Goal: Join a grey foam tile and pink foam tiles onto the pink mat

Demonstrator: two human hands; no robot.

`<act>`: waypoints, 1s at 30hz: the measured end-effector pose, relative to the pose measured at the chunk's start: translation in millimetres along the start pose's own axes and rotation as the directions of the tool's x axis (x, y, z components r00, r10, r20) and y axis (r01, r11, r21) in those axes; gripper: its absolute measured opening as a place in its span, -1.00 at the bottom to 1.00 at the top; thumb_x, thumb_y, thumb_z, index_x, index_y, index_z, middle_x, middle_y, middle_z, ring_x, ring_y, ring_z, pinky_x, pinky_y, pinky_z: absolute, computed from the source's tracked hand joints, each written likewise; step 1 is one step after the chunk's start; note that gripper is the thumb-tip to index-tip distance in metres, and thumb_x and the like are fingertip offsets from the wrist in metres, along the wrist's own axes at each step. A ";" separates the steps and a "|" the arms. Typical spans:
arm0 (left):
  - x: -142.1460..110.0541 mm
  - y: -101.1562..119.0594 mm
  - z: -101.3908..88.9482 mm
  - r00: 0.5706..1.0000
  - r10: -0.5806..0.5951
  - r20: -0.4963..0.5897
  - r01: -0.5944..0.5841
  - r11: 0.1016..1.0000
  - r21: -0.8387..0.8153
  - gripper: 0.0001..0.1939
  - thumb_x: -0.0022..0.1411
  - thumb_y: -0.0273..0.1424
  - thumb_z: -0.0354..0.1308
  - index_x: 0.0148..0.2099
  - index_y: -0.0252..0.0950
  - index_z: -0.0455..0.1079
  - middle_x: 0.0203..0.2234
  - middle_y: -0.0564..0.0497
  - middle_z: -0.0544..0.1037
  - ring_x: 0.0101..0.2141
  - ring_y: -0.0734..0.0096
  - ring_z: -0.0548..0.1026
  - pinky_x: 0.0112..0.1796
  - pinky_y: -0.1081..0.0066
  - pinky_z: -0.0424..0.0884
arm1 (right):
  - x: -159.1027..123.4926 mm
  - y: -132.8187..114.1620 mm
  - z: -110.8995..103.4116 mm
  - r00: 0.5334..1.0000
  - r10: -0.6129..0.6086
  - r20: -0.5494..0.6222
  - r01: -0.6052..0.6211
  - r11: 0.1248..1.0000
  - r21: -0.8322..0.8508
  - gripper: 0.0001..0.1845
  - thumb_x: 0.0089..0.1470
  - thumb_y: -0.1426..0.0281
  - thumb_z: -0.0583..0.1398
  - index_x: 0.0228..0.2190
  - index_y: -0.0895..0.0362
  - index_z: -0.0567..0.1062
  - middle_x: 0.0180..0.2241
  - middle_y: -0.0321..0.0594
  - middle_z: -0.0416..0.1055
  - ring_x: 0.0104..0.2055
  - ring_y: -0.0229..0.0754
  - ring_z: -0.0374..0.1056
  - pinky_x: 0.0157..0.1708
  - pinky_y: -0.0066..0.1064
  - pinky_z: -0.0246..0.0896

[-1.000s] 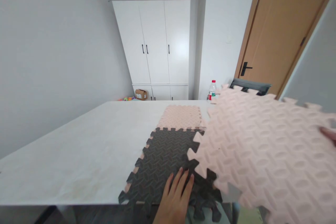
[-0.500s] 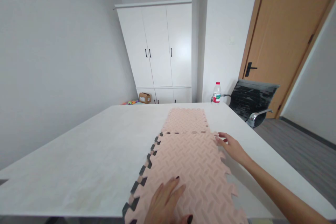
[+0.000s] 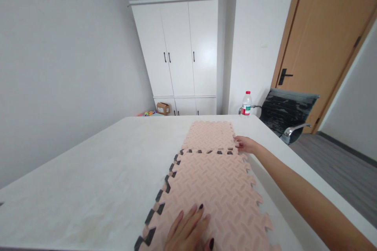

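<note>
A pink foam puzzle mat (image 3: 215, 188) lies on top of a dark grey mat (image 3: 160, 206), whose toothed edge shows along the left side. Beyond them a second pink mat (image 3: 210, 135) lies flat on the white table (image 3: 97, 172). My left hand (image 3: 190, 233) rests flat on the near end of the top pink mat, fingers spread. My right hand (image 3: 246, 145) reaches out to the right corner where the two pink mats meet; its fingertips are closed on the far mat's edge.
A water bottle (image 3: 246, 104) stands at the table's far right edge. A black office chair (image 3: 287, 111) sits beside it, before a wooden door (image 3: 321, 47). A white wardrobe (image 3: 179, 47) stands against the back wall, with a cardboard box (image 3: 163, 108) at its foot.
One second ago my right hand held the pink mat in the air over the grey one. It has been laid down on it, and my right hand has moved forward to the far mat's corner.
</note>
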State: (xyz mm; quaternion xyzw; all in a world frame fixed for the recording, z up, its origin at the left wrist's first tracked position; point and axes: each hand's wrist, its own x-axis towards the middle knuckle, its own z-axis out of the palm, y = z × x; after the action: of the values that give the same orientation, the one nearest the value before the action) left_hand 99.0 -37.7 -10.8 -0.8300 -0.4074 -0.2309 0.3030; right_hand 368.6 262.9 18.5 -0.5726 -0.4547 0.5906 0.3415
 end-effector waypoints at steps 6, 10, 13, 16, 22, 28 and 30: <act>-5.5 -0.8 3.6 0.995 -0.099 0.023 0.101 0.984 -0.144 -0.66 0.22 -0.22 0.09 0.05 -0.04 0.39 -0.10 0.13 0.57 -0.11 0.49 0.53 -0.05 0.55 0.43 | -3.9 -34.0 30.6 0.986 -0.148 0.082 0.154 0.985 -0.074 -0.71 0.13 0.22 0.17 -0.28 0.22 0.42 -0.41 -0.27 0.40 -0.45 -0.33 0.30 -0.43 -0.43 0.28; -8.3 0.2 5.9 0.994 -0.104 0.046 0.109 0.985 -0.130 -0.66 0.22 -0.23 0.08 0.05 -0.03 0.39 -0.10 0.11 0.57 -0.13 0.47 0.54 -0.06 0.51 0.45 | -27.0 -70.9 45.3 0.912 -0.385 0.141 0.403 0.904 -0.143 -0.68 0.00 0.19 0.26 -0.36 0.21 0.44 -0.51 -0.26 0.40 -0.47 -0.29 0.27 -0.48 -0.46 0.17; -8.3 2.1 5.9 0.992 -0.121 0.023 0.123 0.984 -0.128 -0.68 0.23 -0.25 0.08 0.04 -0.05 0.40 -0.10 0.12 0.57 -0.12 0.47 0.54 -0.09 0.52 0.47 | -58.3 -93.4 58.8 0.828 -0.515 0.223 0.556 0.807 -0.199 -0.67 -0.07 0.17 0.29 -0.44 0.21 0.45 -0.54 -0.28 0.37 -0.46 -0.27 0.24 -0.46 -0.45 0.12; -6.3 4.0 3.8 0.995 -0.101 0.009 0.102 0.991 -0.085 -0.67 0.20 -0.27 0.10 0.02 -0.10 0.40 -0.10 0.11 0.57 -0.11 0.47 0.53 -0.13 0.53 0.50 | -97.7 -105.1 76.7 0.650 -0.679 0.341 0.760 0.564 -0.324 -0.76 -0.05 0.24 0.28 -0.46 0.19 0.47 -0.52 -0.29 0.35 -0.39 -0.25 0.22 -0.34 -0.42 0.10; -1.7 7.4 -0.9 0.997 -0.053 0.049 0.052 0.999 0.007 -0.64 0.15 -0.21 0.12 0.00 -0.13 0.41 -0.10 0.09 0.57 -0.12 0.41 0.54 -0.19 0.45 0.55 | -174.4 -121.2 101.0 0.091 -0.774 0.626 0.886 -0.224 -0.406 -0.63 0.17 0.44 0.05 0.01 0.06 0.39 -0.17 -0.19 0.45 -0.19 -0.19 0.23 -0.18 -0.37 0.10; 2.2 9.3 -8.8 0.988 -0.138 0.063 0.142 0.987 -0.074 -0.63 0.14 -0.30 0.13 0.03 -0.13 0.39 -0.06 0.03 0.55 -0.07 0.38 0.51 -0.09 0.39 0.50 | -224.6 -133.7 79.0 0.347 -0.880 0.325 0.903 0.220 -0.369 -0.67 0.15 0.21 0.07 -0.35 0.23 0.45 -0.47 -0.32 0.34 -0.34 -0.25 0.27 -0.26 -0.41 0.17; 3.2 9.1 -15.7 0.986 -0.156 0.058 0.164 0.973 -0.164 -0.64 0.14 -0.32 0.14 0.02 -0.11 0.40 -0.06 0.04 0.55 -0.06 0.37 0.51 -0.08 0.39 0.49 | -235.3 -123.1 62.1 0.517 -0.829 0.212 0.854 0.484 -0.191 -0.59 0.11 0.11 0.09 -0.27 0.22 0.44 -0.43 -0.31 0.36 -0.31 -0.22 0.32 -0.26 -0.39 0.24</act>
State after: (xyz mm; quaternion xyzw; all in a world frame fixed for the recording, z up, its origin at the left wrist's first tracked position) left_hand 106.1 -51.2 -0.5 -0.8221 -0.4586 -0.2695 0.2030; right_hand 318.9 79.9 214.5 -0.2901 -0.7676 0.3046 0.4836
